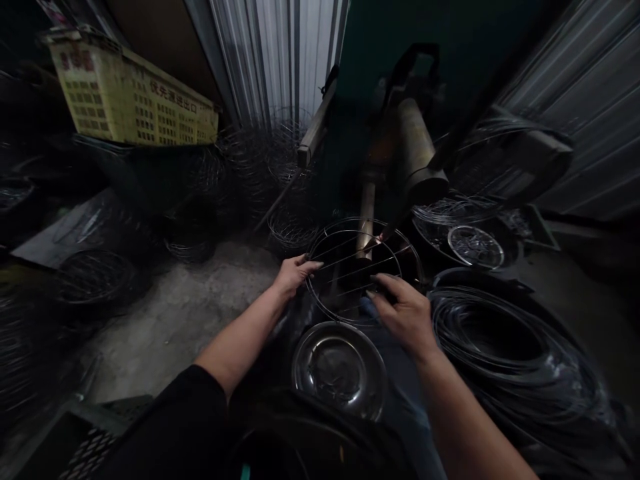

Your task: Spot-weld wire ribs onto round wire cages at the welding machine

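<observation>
Wire rack (357, 270), round w/ cross bars, held up betw. both hands above steel bowl (339, 368); left hand (294, 273) fingers pinch its left rim; right hand (403, 312) grips near-right rim (thumb across bars); wire coils (505, 347) just right.

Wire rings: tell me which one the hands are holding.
The round wire rack with straight cross wires, held between left hand and right hand, above the steel bowl; the other rings lie in piles around.
</observation>
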`<state>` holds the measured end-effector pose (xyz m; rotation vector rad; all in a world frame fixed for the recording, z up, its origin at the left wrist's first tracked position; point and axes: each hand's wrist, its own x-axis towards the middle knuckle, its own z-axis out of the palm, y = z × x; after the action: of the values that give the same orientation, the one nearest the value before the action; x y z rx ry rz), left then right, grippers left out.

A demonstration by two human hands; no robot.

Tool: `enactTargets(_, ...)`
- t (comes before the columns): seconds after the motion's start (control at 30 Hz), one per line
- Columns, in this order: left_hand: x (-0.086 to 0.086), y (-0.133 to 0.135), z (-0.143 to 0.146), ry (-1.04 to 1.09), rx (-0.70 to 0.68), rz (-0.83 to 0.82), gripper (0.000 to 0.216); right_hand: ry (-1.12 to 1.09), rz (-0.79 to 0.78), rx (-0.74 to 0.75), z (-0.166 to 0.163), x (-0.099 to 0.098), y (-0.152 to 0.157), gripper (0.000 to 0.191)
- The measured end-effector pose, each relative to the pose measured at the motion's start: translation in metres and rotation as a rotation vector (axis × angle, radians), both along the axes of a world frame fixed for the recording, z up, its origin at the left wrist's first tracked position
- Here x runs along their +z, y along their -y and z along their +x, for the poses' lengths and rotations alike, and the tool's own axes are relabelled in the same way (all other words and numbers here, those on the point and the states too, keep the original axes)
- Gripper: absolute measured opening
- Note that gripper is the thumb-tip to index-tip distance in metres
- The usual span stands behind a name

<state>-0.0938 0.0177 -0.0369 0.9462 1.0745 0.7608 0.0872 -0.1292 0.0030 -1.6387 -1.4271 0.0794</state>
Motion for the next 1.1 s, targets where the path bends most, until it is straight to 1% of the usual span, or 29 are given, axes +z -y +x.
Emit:
enactTargets(0.07,-0.001,-0.002,0.003,0.011,0.005,-0.031,0.045,-0.053,-0.019,-0.001,0.000,-0.003,-0.005,0.025)
enactTargets(0.13,0.000,-0.003,0.005,0.028,0.009,-0.051,0.047,-0.108,-0.001,-0.008,0.000,-0.005,-0.010,0.025)
enactTargets(0.2,0.003,-0.003,0.004,0.046,0.016,-0.063,0.049,-0.167,0.028,-0.041,0.003,-0.002,-0.012,0.025)
enactTargets(0.3,0.014,-0.001,0.000,0.148,0.009,-0.039,0.049,-0.348,0.033,-0.112,0.013,0.012,-0.018,0.025)
enactTargets(0.4,0.029,0.005,0.000,0.254,-0.071,-0.019,0.048,-0.641,0.085,-0.186,0.027,0.032,-0.034,0.025)
enactTargets(0.47,0.038,0.011,0.006,0.239,-0.099,-0.079,0.061,-0.771,0.149,-0.240,0.036,0.043,-0.048,0.023)
enactTargets(0.53,0.045,0.018,0.016,0.213,-0.062,-0.141,0.080,-0.803,0.169,-0.274,0.042,0.050,-0.056,0.020)
enactTargets(0.57,0.048,0.021,0.021,0.217,-0.026,-0.142,0.084,-0.766,0.157,-0.281,0.044,0.051,-0.055,0.018)
enactTargets(0.6,0.050,0.024,0.026,0.231,0.017,-0.125,0.083,-0.675,0.132,-0.284,0.045,0.052,-0.051,0.018)
enactTargets(0.63,0.052,0.027,0.030,0.252,0.062,-0.098,0.079,-0.528,0.106,-0.292,0.045,0.052,-0.042,0.021)
enactTargets(0.7,0.053,0.032,0.036,0.300,0.144,-0.050,0.067,-0.138,0.077,-0.315,0.041,0.049,-0.014,0.031)
enactTargets(0.73,0.053,0.033,0.037,0.322,0.176,-0.040,0.062,0.046,0.093,-0.339,0.037,0.046,0.003,0.035)
enactTargets(0.77,0.052,0.034,0.039,0.338,0.204,-0.039,0.056,0.167,0.112,-0.353,0.032,0.041,0.021,0.035)
enactTargets(0.8,0.050,0.035,0.040,0.351,0.221,-0.039,0.050,0.222,0.136,-0.359,0.025,0.034,0.038,0.031)
enactTargets(0.83,0.048,0.036,0.042,0.360,0.228,-0.042,0.044,0.222,0.111,-0.314,0.018,0.025,0.053,0.024)
enactTargets(0.87,0.046,0.037,0.043,0.364,0.230,-0.054,0.039,0.185,0.045,-0.221,0.008,0.015,0.066,0.018)
enactTargets(0.93,0.040,0.040,0.047,0.356,0.231,-0.108,0.034,0.087,-0.195,0.089,-0.013,-0.009,0.084,0.018)
enactTargets(0.97,0.037,0.041,0.049,0.348,0.234,-0.141,0.034,0.068,-0.355,0.214,-0.024,-0.021,0.088,0.020)
enactTargets(1.0,0.035,0.043,0.050,0.341,0.243,-0.171,0.035,0.083,-0.524,0.306,-0.035,-0.032,0.090,0.023)
enactTargets(1.03,0.034,0.045,0.051,0.337,0.259,-0.188,0.035,0.122,-0.689,0.363,-0.046,-0.041,0.089,0.024)
enactTargets(1.1,0.034,0.048,0.053,0.349,0.289,-0.167,0.033,0.244,-0.965,0.391,-0.066,-0.051,0.086,0.024)
